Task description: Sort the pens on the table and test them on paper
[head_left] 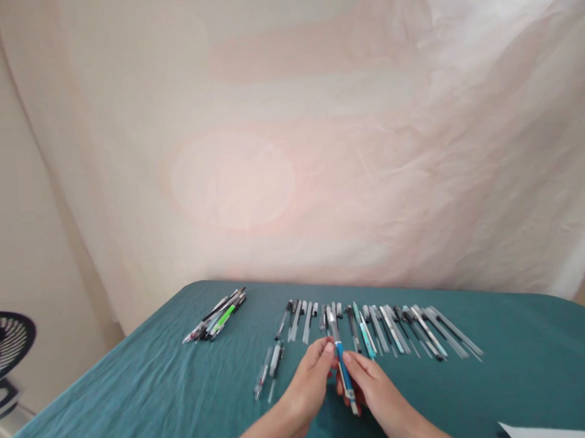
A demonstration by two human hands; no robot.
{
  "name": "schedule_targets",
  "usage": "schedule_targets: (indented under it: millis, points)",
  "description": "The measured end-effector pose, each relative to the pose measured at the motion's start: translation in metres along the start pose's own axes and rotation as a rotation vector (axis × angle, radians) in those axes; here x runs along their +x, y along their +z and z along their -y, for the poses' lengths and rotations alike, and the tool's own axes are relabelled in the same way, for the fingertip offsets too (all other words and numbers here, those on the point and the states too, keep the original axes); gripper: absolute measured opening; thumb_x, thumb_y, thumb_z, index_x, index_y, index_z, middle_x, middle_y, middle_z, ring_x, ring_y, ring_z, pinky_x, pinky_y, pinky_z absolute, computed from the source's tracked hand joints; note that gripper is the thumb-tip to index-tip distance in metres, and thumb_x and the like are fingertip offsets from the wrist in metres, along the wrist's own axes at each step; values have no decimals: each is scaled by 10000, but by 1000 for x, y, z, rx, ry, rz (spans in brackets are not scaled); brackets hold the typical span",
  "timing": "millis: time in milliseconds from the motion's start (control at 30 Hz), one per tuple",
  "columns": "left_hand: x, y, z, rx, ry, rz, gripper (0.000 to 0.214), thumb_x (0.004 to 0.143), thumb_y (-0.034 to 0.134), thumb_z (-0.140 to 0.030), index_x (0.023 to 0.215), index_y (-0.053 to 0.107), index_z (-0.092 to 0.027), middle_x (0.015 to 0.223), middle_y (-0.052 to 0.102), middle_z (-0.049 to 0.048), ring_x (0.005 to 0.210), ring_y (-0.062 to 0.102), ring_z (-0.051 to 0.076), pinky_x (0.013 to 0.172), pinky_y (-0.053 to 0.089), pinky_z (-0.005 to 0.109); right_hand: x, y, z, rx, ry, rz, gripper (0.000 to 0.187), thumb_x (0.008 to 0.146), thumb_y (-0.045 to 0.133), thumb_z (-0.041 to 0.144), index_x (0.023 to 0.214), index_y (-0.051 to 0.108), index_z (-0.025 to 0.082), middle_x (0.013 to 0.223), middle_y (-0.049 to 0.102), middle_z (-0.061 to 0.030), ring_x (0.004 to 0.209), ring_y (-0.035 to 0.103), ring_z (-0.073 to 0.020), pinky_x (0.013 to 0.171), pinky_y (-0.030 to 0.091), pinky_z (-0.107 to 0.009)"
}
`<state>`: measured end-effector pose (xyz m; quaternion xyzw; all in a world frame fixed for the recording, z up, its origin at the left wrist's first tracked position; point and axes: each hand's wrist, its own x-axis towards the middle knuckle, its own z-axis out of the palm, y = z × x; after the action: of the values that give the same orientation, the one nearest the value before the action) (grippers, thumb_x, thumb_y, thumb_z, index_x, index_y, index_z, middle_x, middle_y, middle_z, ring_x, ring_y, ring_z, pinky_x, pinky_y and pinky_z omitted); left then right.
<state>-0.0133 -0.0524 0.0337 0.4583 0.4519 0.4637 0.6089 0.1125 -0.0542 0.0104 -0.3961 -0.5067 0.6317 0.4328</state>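
Note:
A blue and white pen is held upright-tilted between both my hands over the teal cloth. My left hand pinches its upper part with thumb and fingertips. My right hand grips its lower part, fingers closed round it. Just beyond the hands lies a row of several pens, side by side. Two loose clear pens lie left of my left hand.
A small pile of pens, one green, lies at the back left of the teal-covered table. A white sheet hangs behind. A black fan stands at far left. White paper shows at the bottom right.

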Motion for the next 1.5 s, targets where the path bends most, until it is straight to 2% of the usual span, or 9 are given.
schedule_targets:
  millis: [133,233,433,533,767,1000,1133,1367,1500]
  points:
    - [12,4,3,-209,-16,14,384,766,509,-440,1006,600,-155,954,620,97,814,566,168,593,400,219,-3,0,-1,71,18,111,392,790,432,544,698,481,166,495,491,42,370,416,-70,358,318,-178]
    - [17,1,6,-333,-16,51,366,784,504,-409,1009,601,-136,1012,601,123,891,551,179,636,411,228,-5,-2,0,183,39,124,372,806,437,502,633,447,173,447,423,69,324,343,-48,333,294,-167]
    - [15,-9,3,-432,81,167,320,795,528,-333,1055,571,-152,1012,609,111,879,565,172,764,424,303,-4,-6,0,304,130,147,351,823,426,493,748,520,163,416,290,112,311,171,-28,308,243,-142]
    - [14,-10,2,-450,94,165,318,805,509,-354,1040,568,-149,987,627,115,893,579,183,837,405,344,-3,-7,-1,284,136,133,368,798,455,514,757,535,158,423,303,110,313,189,-26,311,252,-140]
    - [13,-8,5,-443,122,101,243,782,536,-373,887,583,-159,941,641,96,905,589,188,850,406,346,-4,-9,-5,203,97,115,393,767,487,537,819,527,150,501,443,65,344,321,-39,335,335,-160]
    - [12,-8,6,-422,110,26,270,737,591,-376,875,610,-144,888,657,92,884,596,185,817,430,318,-2,-9,-10,40,8,101,366,776,492,512,812,523,150,526,474,58,350,368,-39,341,342,-158]
    - [13,-9,8,-459,73,-11,269,732,604,-355,897,617,-143,887,665,96,881,602,180,807,441,309,-2,-8,-9,60,1,99,356,786,471,511,807,506,158,589,521,36,347,378,-41,322,355,-166]
    - [14,-10,9,-449,47,-44,309,699,639,-351,912,629,-128,916,665,112,884,603,191,811,441,311,-4,-5,-10,-20,-43,44,335,761,515,503,729,466,173,572,511,54,341,380,-33,332,338,-158]
    - [14,-9,10,-418,78,-68,211,683,656,-327,754,618,-132,801,666,70,760,600,146,720,452,257,-5,-4,-9,-4,-11,31,330,725,566,497,759,441,194,537,472,86,312,311,-19,293,238,-138]
